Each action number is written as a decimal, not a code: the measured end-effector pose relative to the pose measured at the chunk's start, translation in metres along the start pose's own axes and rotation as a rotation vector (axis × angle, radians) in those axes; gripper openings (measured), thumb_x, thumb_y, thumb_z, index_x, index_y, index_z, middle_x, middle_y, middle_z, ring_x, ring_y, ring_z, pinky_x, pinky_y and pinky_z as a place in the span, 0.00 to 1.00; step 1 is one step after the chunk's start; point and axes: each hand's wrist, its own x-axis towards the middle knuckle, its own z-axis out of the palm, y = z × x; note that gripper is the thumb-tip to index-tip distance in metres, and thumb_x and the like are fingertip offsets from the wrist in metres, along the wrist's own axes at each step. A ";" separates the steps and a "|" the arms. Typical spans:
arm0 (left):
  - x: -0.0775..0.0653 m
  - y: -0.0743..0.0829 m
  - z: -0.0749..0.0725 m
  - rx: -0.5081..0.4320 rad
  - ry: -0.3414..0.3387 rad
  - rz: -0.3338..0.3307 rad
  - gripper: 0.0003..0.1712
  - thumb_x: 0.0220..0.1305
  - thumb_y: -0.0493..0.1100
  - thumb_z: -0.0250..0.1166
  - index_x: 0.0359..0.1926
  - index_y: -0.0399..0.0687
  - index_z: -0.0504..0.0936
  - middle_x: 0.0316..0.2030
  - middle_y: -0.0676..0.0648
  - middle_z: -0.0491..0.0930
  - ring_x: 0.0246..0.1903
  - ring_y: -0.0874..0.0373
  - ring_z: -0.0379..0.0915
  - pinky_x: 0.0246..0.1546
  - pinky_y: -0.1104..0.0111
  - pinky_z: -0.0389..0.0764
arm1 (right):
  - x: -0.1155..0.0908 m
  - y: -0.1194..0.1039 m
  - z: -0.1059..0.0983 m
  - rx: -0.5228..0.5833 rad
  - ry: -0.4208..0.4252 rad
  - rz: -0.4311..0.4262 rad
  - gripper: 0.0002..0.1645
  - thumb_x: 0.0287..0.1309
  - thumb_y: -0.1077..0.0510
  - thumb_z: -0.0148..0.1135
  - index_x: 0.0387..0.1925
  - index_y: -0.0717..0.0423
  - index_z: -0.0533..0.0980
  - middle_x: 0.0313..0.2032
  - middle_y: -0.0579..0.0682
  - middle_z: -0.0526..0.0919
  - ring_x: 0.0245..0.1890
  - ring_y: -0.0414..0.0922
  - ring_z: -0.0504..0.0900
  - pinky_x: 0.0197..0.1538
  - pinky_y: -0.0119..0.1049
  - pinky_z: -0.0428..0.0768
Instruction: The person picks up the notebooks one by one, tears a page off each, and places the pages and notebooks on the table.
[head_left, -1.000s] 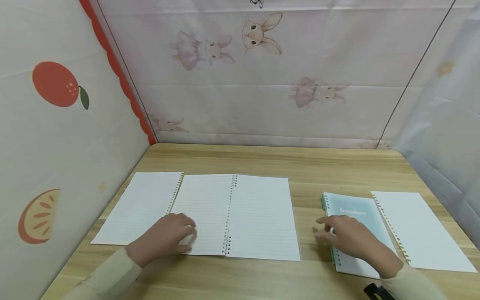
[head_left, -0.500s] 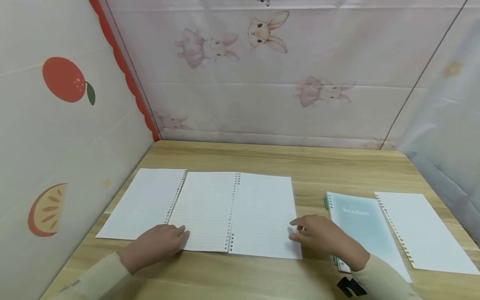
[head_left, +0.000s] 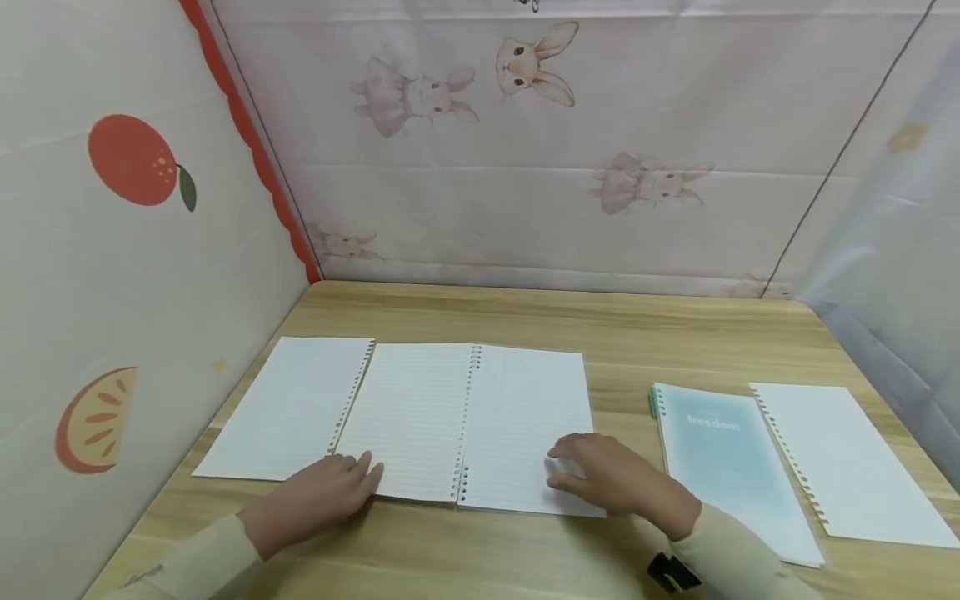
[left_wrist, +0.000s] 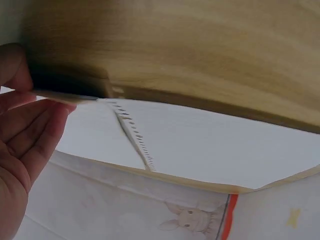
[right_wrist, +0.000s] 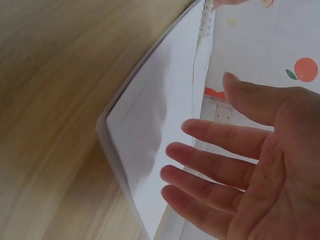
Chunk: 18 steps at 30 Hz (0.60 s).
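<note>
An open spiral notebook lies on the table, its left lined page [head_left: 416, 408] and right lined page [head_left: 525, 425] meeting at a row of punched holes. My left hand [head_left: 318, 504] is at the near left corner of the left page; in the left wrist view, its thumb and fingers [left_wrist: 42, 132] pinch the paper's edge. Over the near right part of the right page hovers my right hand [head_left: 618, 479]. Its fingers [right_wrist: 215, 165] are spread and loosely bent, with nothing between them. A shadow of the hand falls on the page.
Left of the notebook lies a loose white sheet [head_left: 288, 408] with a punched edge. A blue-covered notebook [head_left: 720, 467] marked "freedom" lies at the right, beside another punched sheet [head_left: 855, 462]. Printed cloth walls [head_left: 480, 225] stand behind and beside the wooden table [head_left: 525, 312].
My right hand has moved left from above the blue notebook to above the open notebook's right page. My left hand stays near the left page's near edge.
</note>
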 end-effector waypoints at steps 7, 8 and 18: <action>-0.011 -0.003 0.018 -0.293 0.220 -0.145 0.28 0.42 0.35 0.74 0.50 0.46 0.81 0.46 0.44 0.83 0.39 0.53 0.78 0.36 0.62 0.81 | 0.007 -0.004 0.009 -0.038 -0.047 -0.026 0.26 0.58 0.49 0.65 0.54 0.61 0.78 0.59 0.64 0.74 0.59 0.60 0.72 0.59 0.54 0.71; -0.013 -0.003 0.020 -0.341 0.243 -0.184 0.27 0.44 0.35 0.73 0.50 0.48 0.82 0.47 0.45 0.82 0.42 0.53 0.78 0.38 0.61 0.81 | 0.008 -0.004 0.010 -0.056 -0.056 -0.034 0.27 0.56 0.50 0.67 0.53 0.61 0.78 0.59 0.63 0.74 0.57 0.59 0.74 0.58 0.53 0.73; -0.015 -0.005 0.008 -0.993 0.186 -0.785 0.51 0.57 0.38 0.69 0.74 0.39 0.47 0.67 0.31 0.60 0.57 0.35 0.69 0.50 0.54 0.78 | 0.008 -0.003 0.013 -0.130 -0.095 -0.017 0.32 0.48 0.48 0.73 0.52 0.63 0.79 0.59 0.65 0.74 0.57 0.67 0.72 0.55 0.57 0.74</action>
